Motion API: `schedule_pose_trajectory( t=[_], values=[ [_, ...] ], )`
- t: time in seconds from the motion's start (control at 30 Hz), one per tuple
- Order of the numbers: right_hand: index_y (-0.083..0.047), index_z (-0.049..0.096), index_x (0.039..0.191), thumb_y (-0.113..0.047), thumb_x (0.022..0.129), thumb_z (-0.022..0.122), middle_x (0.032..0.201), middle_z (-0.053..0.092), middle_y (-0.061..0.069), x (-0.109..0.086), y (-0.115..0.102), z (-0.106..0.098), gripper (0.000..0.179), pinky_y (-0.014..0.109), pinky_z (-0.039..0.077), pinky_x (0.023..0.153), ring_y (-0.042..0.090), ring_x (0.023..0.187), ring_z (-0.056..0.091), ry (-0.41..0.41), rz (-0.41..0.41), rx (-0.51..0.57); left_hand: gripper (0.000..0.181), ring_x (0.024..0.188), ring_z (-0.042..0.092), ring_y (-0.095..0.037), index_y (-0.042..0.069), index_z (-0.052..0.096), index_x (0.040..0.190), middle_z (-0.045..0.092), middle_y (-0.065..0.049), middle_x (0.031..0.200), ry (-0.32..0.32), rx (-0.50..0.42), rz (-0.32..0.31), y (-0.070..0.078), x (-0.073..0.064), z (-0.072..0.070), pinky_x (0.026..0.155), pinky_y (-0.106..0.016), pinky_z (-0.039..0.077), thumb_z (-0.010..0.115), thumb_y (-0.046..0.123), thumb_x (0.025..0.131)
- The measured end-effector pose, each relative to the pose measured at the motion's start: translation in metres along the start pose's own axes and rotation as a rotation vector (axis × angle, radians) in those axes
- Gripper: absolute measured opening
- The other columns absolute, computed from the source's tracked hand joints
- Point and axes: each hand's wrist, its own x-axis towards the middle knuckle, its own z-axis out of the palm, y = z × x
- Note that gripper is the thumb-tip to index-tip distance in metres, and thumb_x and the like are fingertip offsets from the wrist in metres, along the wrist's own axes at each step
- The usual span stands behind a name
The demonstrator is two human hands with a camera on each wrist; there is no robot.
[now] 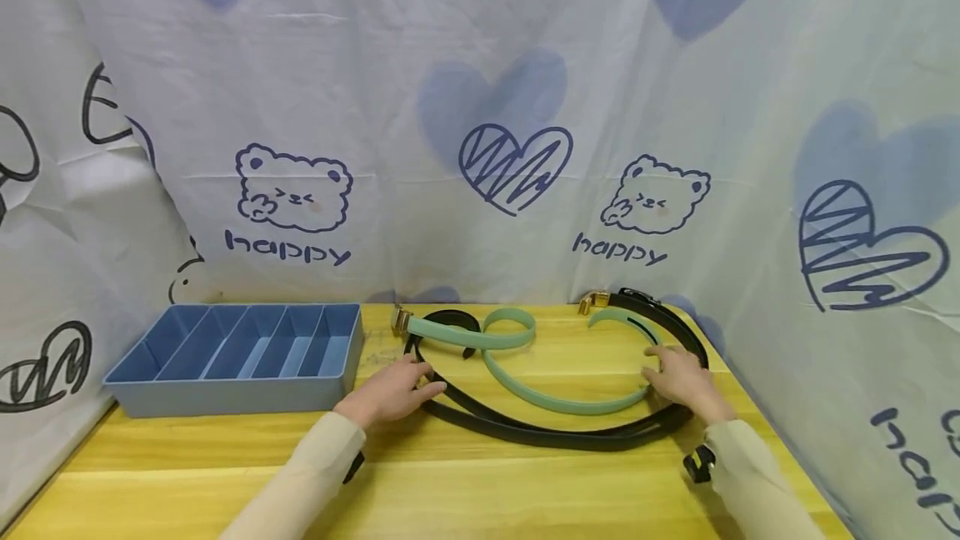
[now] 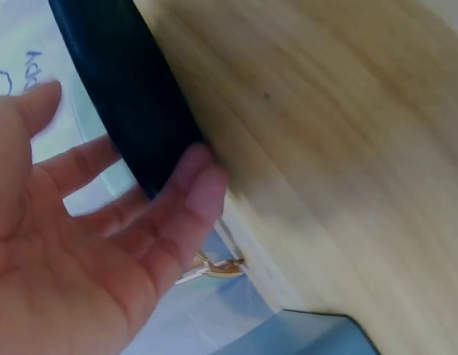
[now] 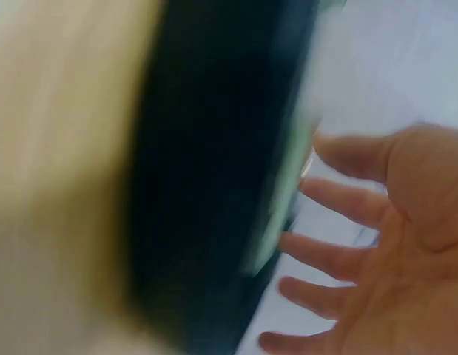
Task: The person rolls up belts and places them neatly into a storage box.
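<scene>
On the glossy yellow wooden counter (image 1: 465, 490), the left hand (image 1: 392, 394) and right hand (image 1: 678, 380) lie flat, fingers spread, on a curling smooth black belt (image 1: 540, 433).

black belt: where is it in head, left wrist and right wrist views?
Head: black belt loops across the table's right half, around the green belt, between both hands.
Left wrist: dark band at upper left, under the left hand's fingertips.
Right wrist: blurred dark band down the middle, beside the right hand.
Shared landmark: yellow wooden table.
</scene>
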Motion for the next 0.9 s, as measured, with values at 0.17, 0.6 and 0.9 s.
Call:
schedule_pose_trajectory(
  t=[0.17, 0.6, 0.9],
  values=[
    [-0.006, 0.058, 0.133, -0.025, 0.099, 0.059, 0.134, 0.058, 0.020, 0.011, -0.077, 0.006, 0.040, 0.061, 0.043, 0.097, 0.043, 0.123, 0.053, -0.125, -0.188, 0.071, 0.041, 0.113, 0.060, -0.041, 0.006, 0.059, 0.128, 0.038, -0.027, 0.147, 0.061, 0.010, -0.074, -0.007, 0.006, 0.000, 0.094, -0.053, 0.049, 0.058, 0.035, 0.099],
    [-0.015, 0.042, 0.149, -0.021, 0.095, 0.066, 0.143, 0.050, 0.015, 0.041, -0.205, 0.045, 0.059, 0.046, 0.054, 0.085, 0.031, 0.114, 0.061, -0.100, -0.466, -0.049, 0.051, 0.096, 0.064, -0.035, 0.003, 0.042, 0.133, 0.063, -0.020, 0.107, 0.128, -0.025, -0.184, -0.017, 0.025, -0.003, 0.078, -0.047, 0.052, 0.067, 0.025, 0.094],
    [-0.011, 0.033, 0.152, -0.017, 0.094, 0.068, 0.147, 0.042, 0.025, 0.059, -0.220, 0.059, 0.068, 0.042, 0.054, 0.081, 0.031, 0.102, 0.065, -0.207, -0.371, -0.026, 0.045, 0.103, 0.064, -0.039, -0.001, 0.048, 0.133, 0.064, -0.024, 0.119, 0.075, -0.048, -0.217, -0.018, 0.028, -0.006, 0.083, -0.048, 0.052, 0.063, 0.021, 0.096]
  ],
)
